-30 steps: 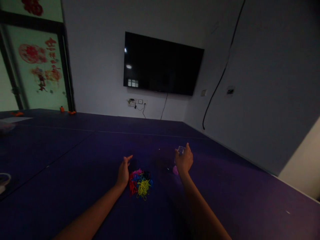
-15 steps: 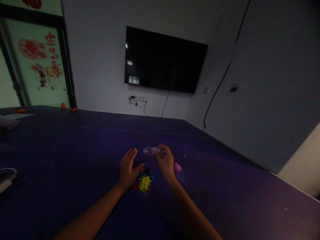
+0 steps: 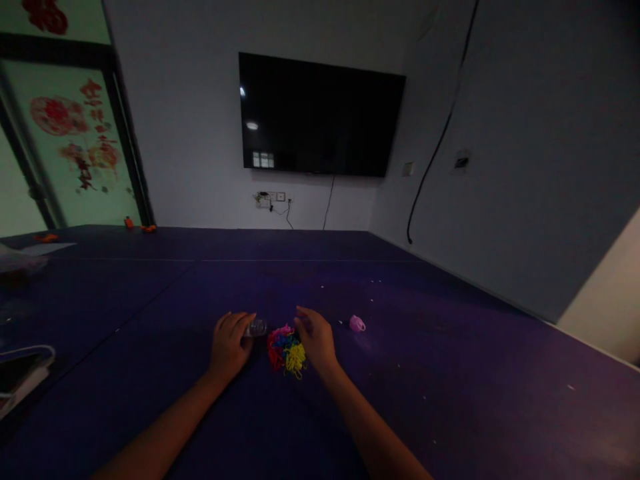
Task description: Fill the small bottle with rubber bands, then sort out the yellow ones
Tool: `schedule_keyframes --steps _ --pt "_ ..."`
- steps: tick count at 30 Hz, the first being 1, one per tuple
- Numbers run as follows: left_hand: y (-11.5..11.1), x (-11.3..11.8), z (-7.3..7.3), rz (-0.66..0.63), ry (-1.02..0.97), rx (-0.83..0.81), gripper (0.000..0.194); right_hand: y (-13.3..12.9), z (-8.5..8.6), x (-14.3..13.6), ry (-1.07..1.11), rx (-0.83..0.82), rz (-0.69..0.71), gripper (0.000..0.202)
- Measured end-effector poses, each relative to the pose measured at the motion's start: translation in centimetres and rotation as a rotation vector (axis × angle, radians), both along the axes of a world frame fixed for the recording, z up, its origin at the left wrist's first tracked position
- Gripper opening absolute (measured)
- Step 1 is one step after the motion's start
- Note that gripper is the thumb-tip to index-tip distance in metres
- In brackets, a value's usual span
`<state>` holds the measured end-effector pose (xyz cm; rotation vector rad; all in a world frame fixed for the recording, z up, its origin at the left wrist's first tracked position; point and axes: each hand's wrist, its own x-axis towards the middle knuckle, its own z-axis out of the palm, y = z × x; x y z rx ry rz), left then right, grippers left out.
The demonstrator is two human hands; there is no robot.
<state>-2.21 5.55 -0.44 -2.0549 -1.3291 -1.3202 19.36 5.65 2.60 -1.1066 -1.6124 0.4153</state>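
My left hand [image 3: 231, 343] is wrapped round a small clear plastic bottle [image 3: 257, 327], which lies tilted on its side with the open-looking end pointing right. Beside that end sits a pile of coloured stringy loops [image 3: 286, 349] in red, pink, blue and yellow. Just right of the pile is my right hand [image 3: 317, 339], its fingers bent, with a small gap between thumb and forefinger and nothing visible in them. Farther right, a small pink cap-like piece with a loop [image 3: 357, 323] lies apart from both hands.
Everything rests on a wide dark purple surface [image 3: 150, 320] dotted with small white bits. A device with a white cable [image 3: 27, 373] lies at the left edge. Orange pieces [image 3: 148, 229] are at the far left. A television [image 3: 320, 117] hangs on the wall; a black cable [image 3: 440, 147] hangs on the right.
The clear bottle has passed from my right hand to my left and moved left. My right hand has come down beside the pile, and the view has shifted slightly.
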Motion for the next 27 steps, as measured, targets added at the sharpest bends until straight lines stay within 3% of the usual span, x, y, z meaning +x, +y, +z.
schedule_keyframes --steps 3,8,15,20,27 --pt "0.5 0.0 0.1 0.044 -0.067 -0.025 0.035 0.4 -0.3 1.3 -0.236 -0.100 -0.095 0.021" --pt "0.9 0.2 -0.1 -0.029 -0.049 -0.091 0.036 -0.1 -0.1 1.2 -0.516 -0.200 0.021 0.027" --pt "1.3 0.3 -0.4 -0.101 -0.073 -0.165 0.043 -0.2 -0.3 0.4 -0.665 -0.233 0.081 0.039" --pt "2.3 0.9 -0.6 -0.104 -0.079 -0.181 0.047 2.2 1.2 -0.1 -0.824 -0.295 0.093 0.032" --pt "4.6 2.3 -0.7 -0.115 -0.055 -0.128 0.050 5.6 4.2 -1.6 -0.928 -0.427 0.251 0.022"
